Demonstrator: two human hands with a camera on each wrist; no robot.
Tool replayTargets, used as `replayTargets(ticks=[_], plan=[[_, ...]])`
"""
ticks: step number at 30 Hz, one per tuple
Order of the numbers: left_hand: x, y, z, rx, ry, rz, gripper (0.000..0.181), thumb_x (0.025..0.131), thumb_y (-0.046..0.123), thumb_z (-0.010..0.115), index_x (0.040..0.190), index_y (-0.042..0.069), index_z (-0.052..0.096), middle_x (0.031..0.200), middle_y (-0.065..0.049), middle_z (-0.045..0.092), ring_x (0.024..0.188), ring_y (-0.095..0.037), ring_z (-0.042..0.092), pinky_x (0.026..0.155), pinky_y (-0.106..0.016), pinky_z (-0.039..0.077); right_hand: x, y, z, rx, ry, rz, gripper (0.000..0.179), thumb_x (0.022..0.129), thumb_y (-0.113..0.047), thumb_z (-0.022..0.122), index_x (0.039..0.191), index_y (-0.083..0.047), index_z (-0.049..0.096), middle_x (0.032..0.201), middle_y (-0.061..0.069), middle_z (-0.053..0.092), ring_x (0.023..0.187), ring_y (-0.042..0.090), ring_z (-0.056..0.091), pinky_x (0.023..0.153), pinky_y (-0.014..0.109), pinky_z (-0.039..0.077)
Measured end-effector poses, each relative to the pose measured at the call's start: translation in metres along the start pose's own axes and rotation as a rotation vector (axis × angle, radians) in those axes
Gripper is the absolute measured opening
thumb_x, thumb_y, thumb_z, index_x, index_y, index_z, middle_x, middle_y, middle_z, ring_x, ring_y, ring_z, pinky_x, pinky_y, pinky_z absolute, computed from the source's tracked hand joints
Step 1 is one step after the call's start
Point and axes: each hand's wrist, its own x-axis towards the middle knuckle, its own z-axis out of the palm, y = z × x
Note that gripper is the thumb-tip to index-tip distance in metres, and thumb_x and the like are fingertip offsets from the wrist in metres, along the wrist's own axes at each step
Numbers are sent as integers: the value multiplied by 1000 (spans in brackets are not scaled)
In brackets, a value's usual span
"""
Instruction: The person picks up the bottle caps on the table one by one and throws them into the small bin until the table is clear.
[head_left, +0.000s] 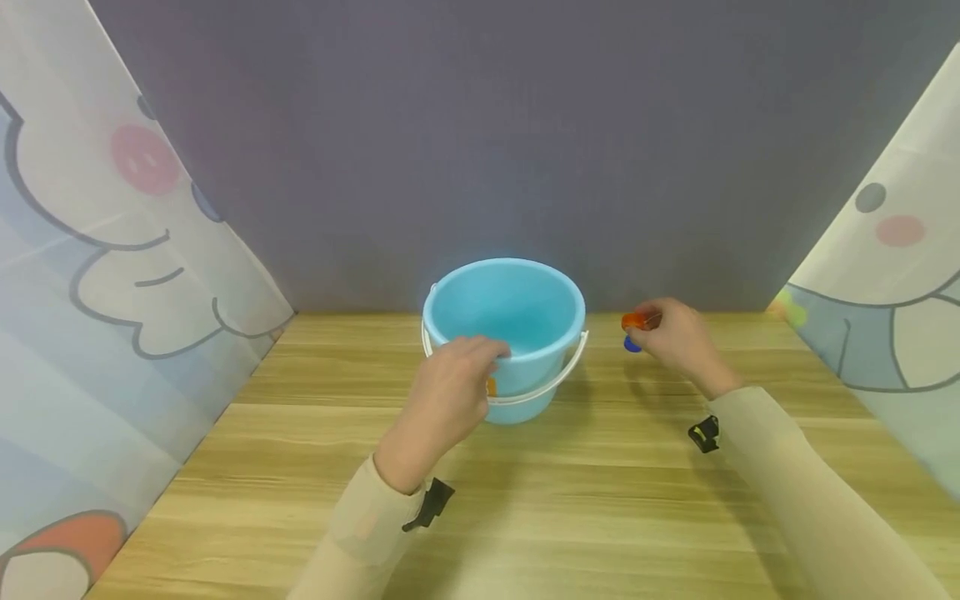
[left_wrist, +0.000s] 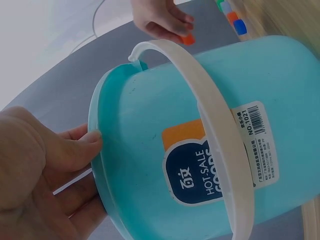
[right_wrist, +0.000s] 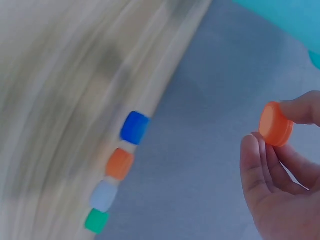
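Observation:
A light blue plastic bucket [head_left: 517, 412] stands upright on the table. My left hand [head_left: 453, 379] grips its near rim, thumb outside and fingers inside, as the left wrist view shows. The white bail handle [left_wrist: 215, 115] hangs across the bucket's side, over a printed label [left_wrist: 262, 140]. To the right of the bucket, my right hand [head_left: 675, 333] pinches an orange bottle cap [right_wrist: 274, 124] between thumb and fingers, above the table. Below it sit a blue cap [right_wrist: 134, 128], another orange cap [right_wrist: 120, 163], a whitish cap [right_wrist: 104, 195] and a green cap [right_wrist: 96, 220] in a row.
The wood-patterned table [head_left: 300, 467] ends at a dark grey panel [head_left: 495, 133] behind the bucket. Cartoon-printed curtains [head_left: 90, 250] flank it on both sides. The row of caps lies along the table's far edge.

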Motion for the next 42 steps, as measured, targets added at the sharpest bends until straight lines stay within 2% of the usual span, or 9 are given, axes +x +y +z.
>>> replayTargets(ticks=[4,14,17,20,24,27,35,42], plan=[[-1,-1,0,-5,-7,-7,46,68,-21,71,105,7,71,97,-5,73,87,-24,67,71,-35,56,-3,-12,0,17,29,-11,44,94,-24,65,125,7,61,115,24,62,102,38,59,82,49,50],[-2,-1,0,6,-15,-24,47,68,-20,72,106,8,72,97,-4,73,87,-23,67,69,-35,56,-7,-29,-1,105,99,-30,47,94,-26,68,129,5,62,112,24,66,101,37,64,84,48,52],[-2,-1,1,8,-15,-25,47,68,-20,72,106,8,72,97,-4,73,87,-24,67,69,-35,56,-9,-32,-2,139,122,-23,48,94,-29,69,129,4,62,112,22,67,101,36,64,81,42,52],[-1,-1,1,11,-14,-25,48,68,-20,72,106,9,72,97,-3,73,87,-23,67,69,-35,56,-10,-34,-3,179,155,-22,50,94,-34,70,129,2,63,112,21,67,100,33,64,76,29,52],[0,0,2,11,-15,-21,47,68,-20,72,106,8,72,98,-3,73,88,-24,67,70,-35,56,-13,-35,-6,254,232,-38,49,93,-35,72,127,1,65,111,18,67,93,18,63,71,15,49],[1,0,2,9,-17,-16,47,68,-19,72,106,8,71,99,-4,73,88,-24,67,72,-36,56,-17,-36,-11,305,269,-42,48,93,-33,74,127,-1,66,112,14,66,89,9,61,73,13,49],[2,0,3,17,-25,-21,48,68,-20,72,106,8,71,99,-3,73,89,-23,67,72,-36,56,-23,-40,-19,388,259,6,48,91,-36,76,128,-6,66,110,3,65,93,9,63,73,15,52],[1,0,3,9,-32,-36,49,68,-21,72,107,8,72,100,-4,73,90,-24,67,71,-36,56,-28,-46,-19,410,262,9,50,90,-37,76,128,-7,65,110,2,66,94,10,63,74,15,52]])
